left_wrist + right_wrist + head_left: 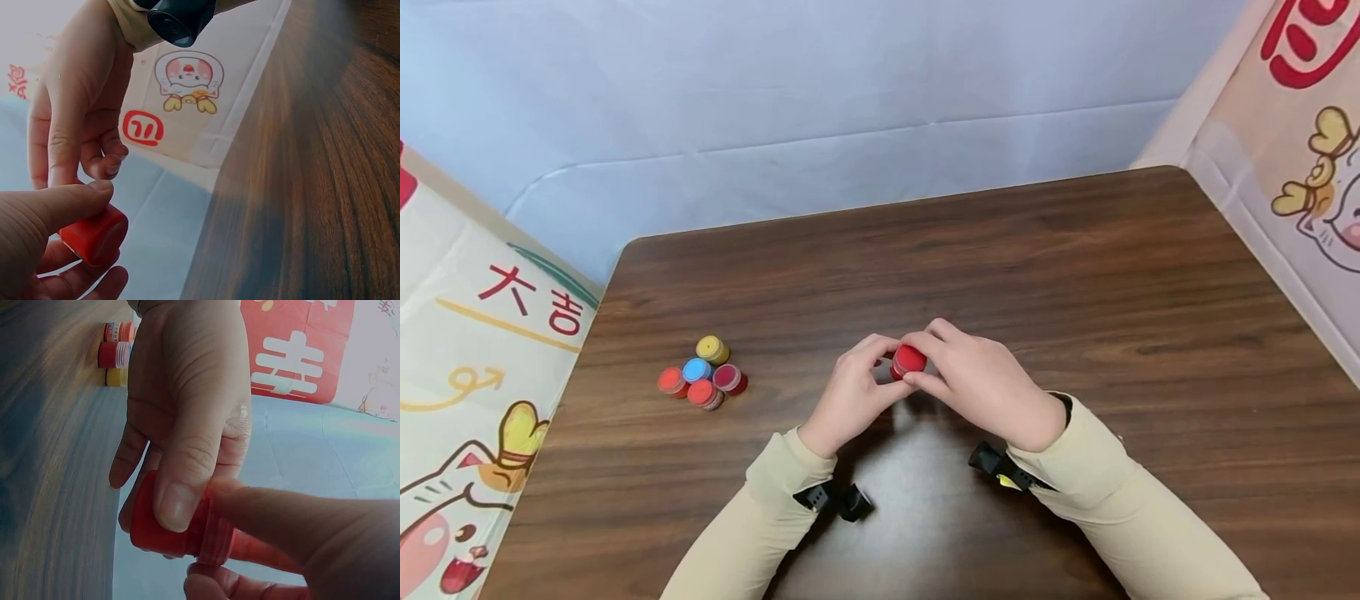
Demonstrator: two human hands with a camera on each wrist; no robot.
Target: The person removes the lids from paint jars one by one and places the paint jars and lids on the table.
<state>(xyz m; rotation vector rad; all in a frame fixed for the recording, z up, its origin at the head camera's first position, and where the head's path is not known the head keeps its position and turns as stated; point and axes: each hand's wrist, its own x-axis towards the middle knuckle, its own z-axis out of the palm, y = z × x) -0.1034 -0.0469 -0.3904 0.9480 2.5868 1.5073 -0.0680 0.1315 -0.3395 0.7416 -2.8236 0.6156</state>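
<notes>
A small red paint jar is held between both hands over the middle of the table. My left hand grips its smooth red body, thumb on one side and fingers behind. From the other side, my right hand pinches the ridged, clear-edged lid between thumb and fingers. The jar lies tipped sideways in the right wrist view. In the left wrist view, the red body shows below the left thumb, while fingers hide its lid end.
Several small paint jars stand clustered on the left of the brown wooden table: a yellow jar, a blue jar, a dark red jar and orange-red ones. Pale cloth hangs behind the table.
</notes>
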